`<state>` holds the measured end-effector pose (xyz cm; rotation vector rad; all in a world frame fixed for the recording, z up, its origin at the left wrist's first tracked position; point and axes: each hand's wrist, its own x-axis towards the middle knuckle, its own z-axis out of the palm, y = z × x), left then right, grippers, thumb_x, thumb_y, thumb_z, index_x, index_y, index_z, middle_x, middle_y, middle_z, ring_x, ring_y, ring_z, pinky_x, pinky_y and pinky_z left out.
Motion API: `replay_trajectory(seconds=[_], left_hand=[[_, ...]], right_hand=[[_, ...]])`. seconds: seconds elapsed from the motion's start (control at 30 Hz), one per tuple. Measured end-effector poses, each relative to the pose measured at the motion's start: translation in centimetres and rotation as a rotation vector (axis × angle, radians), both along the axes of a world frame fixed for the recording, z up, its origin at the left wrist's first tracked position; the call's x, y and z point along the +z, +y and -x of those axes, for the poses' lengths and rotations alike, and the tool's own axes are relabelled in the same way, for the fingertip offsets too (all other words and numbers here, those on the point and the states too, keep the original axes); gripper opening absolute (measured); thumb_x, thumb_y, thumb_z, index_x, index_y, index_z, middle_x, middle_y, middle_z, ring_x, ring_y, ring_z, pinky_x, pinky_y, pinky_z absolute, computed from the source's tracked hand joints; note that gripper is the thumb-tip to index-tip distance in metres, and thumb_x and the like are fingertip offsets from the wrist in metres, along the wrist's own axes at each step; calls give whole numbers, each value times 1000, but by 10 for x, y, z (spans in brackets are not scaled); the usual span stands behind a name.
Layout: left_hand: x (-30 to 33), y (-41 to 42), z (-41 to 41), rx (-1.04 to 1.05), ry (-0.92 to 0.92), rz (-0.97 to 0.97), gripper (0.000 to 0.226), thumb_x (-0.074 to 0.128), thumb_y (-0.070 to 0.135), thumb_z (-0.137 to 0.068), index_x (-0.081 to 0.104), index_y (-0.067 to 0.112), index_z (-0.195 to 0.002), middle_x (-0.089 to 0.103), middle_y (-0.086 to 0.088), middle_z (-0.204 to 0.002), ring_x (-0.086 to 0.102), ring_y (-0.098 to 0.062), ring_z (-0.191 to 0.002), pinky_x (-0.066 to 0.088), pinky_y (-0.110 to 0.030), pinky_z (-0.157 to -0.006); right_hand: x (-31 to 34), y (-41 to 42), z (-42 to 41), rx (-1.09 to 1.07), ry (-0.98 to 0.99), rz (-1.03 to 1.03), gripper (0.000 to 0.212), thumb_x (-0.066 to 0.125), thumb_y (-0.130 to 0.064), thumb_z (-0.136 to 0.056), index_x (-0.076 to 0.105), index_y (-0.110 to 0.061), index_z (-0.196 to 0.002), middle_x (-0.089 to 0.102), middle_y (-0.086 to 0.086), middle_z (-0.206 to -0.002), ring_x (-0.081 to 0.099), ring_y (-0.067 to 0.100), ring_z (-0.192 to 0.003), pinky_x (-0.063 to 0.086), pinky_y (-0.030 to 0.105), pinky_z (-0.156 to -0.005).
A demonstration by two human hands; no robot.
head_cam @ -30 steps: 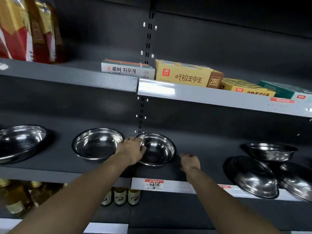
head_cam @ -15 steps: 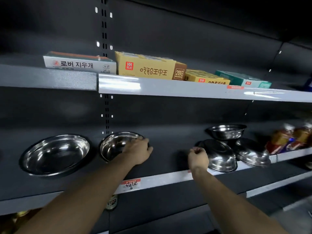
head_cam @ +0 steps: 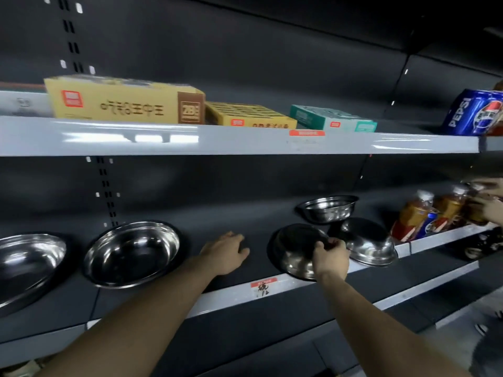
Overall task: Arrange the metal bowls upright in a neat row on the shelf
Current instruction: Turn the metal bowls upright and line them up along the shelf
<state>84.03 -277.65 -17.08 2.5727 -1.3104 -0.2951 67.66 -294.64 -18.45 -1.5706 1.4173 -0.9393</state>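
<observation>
Two metal bowls stand upright on the dark shelf point(head_cam: 152, 297): one at the far left point(head_cam: 27, 263) and one beside it point(head_cam: 133, 254). To the right lie two upside-down bowls, a nearer one point(head_cam: 295, 250) and a second one point(head_cam: 368, 244), with an upright bowl point(head_cam: 328, 208) behind them. My right hand point(head_cam: 330, 258) grips the right rim of the nearer upside-down bowl. My left hand point(head_cam: 226, 253) rests with loose fingers on the bare shelf between the upright bowls and that one, holding nothing.
Above, a grey shelf point(head_cam: 245, 140) carries yellow boxes point(head_cam: 122, 100), a green box point(head_cam: 332, 119) and a Pepsi pack point(head_cam: 475, 112). Drink bottles point(head_cam: 413, 216) stand at the right end, where another person's hand point(head_cam: 490, 206) holds one. A price tag point(head_cam: 263, 287) hangs on the shelf edge.
The view has swung right. My left hand has let go of the upright bowl and moved right onto bare shelf. My right hand has reached the nearer upside-down bowl and taken its rim.
</observation>
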Motion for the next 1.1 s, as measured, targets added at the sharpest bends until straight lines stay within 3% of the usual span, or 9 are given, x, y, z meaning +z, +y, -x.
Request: replay_trajectory(seconds=[0.17,0.4,0.73,0.97,1.1], left_hand=[[-9,-58,27,40,45,-20,59,31,55,-99,36,24,-149,35,-2,-157,33,-23,-144,30,-40,-112],[-23,-104,55,156,208,23,61,25,60,-97,42,23,-143,49,-7,-146,46,-29,-133,38,-40,-105],[-36,-124,70,352,357,114,66,26,63,-97,45,18,-141,58,-7,-136,55,-27,-122,42,-34,-99],[-7,-112,56,530,389,433,59,34,59,-97,47,22,-140,61,-9,-132,57,-29,-122,43,-33,-102],[8,-90,34,558,359,557,57,35,61,-95,40,29,-143,61,-9,-131,55,-30,-124,42,-39,-107]], right_hand=[[-9,-56,10,81,51,-50,50,61,-29,-91,54,-1,-133,57,21,-134,52,39,-125,40,40,-105],[-22,-98,2,228,281,-96,75,56,-60,-88,52,-3,-137,49,20,-142,38,40,-134,34,42,-109],[-23,-106,-6,293,389,-159,81,51,-67,-87,48,-5,-140,44,17,-147,33,38,-136,32,43,-109],[2,-83,-29,329,181,-38,78,56,-61,-88,46,-6,-143,44,17,-146,34,39,-133,33,46,-109],[15,-56,-43,384,-81,99,63,68,-39,-87,52,-9,-139,50,11,-142,42,36,-128,39,45,-106]])
